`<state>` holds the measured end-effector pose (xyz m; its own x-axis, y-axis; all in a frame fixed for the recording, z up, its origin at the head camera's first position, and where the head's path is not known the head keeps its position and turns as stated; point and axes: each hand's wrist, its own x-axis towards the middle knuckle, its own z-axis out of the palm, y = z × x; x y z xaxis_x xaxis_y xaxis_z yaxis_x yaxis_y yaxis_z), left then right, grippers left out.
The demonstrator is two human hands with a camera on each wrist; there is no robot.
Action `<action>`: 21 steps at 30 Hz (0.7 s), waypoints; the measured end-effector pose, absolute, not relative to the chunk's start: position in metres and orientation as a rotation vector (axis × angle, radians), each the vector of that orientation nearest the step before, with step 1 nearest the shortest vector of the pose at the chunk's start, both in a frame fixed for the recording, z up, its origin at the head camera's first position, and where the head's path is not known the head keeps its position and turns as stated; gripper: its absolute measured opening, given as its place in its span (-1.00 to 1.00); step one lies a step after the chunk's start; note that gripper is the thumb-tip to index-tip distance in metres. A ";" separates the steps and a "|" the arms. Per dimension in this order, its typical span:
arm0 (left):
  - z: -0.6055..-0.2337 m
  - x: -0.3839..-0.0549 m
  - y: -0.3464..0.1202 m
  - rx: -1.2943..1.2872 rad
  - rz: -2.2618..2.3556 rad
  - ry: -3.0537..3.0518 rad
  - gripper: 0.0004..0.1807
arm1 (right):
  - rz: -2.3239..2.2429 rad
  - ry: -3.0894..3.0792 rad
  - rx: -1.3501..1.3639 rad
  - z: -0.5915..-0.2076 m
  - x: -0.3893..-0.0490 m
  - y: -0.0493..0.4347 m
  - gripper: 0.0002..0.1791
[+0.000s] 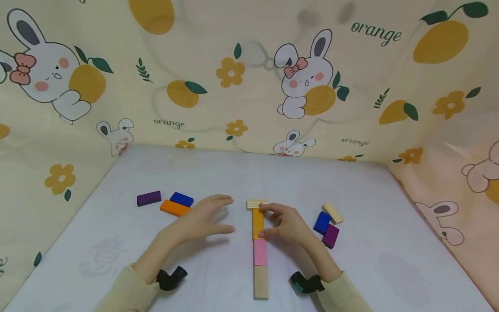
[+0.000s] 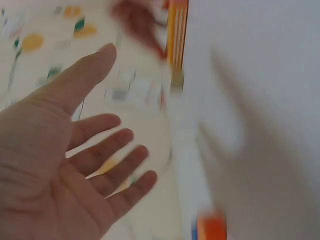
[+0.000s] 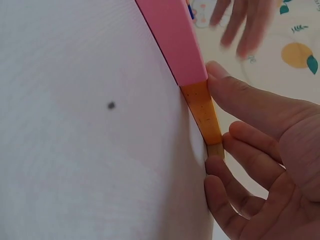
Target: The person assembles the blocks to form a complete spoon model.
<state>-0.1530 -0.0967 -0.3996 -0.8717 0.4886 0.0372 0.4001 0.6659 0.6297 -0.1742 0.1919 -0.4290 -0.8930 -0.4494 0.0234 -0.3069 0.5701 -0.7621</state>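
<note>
A line of flat wooden blocks runs up the middle of the table in the head view. From the near end come a plain wood block (image 1: 260,282), a pink block (image 1: 260,252) and a yellow-orange block (image 1: 258,223). Another plain wood block (image 1: 255,204) lies crosswise at the far end. My right hand (image 1: 286,223) holds the yellow-orange block between thumb and index finger, the thumb at its joint with the pink one (image 3: 175,40). To the left of the line, my left hand (image 1: 206,219) hovers with fingers apart and nothing in them.
At the left lie a purple block (image 1: 149,198), a blue block (image 1: 182,199) and an orange block (image 1: 174,208) partly behind the left hand. On the right are a plain block (image 1: 332,213), a blue block (image 1: 322,222) and a purple block (image 1: 330,236). A printed cloth (image 1: 249,99) hangs behind.
</note>
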 end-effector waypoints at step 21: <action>-0.431 -0.151 -0.252 0.373 1.344 2.821 -0.34 | -1.161 2.645 -0.590 -0.429 -0.174 0.190 -0.25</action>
<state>-0.1511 -0.2521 -0.4310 -0.9719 0.2101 0.1059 0.2146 0.6071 0.7651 -0.1738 0.1899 -0.4289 -0.9020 -0.4315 -0.0166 -0.2799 0.6135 -0.7384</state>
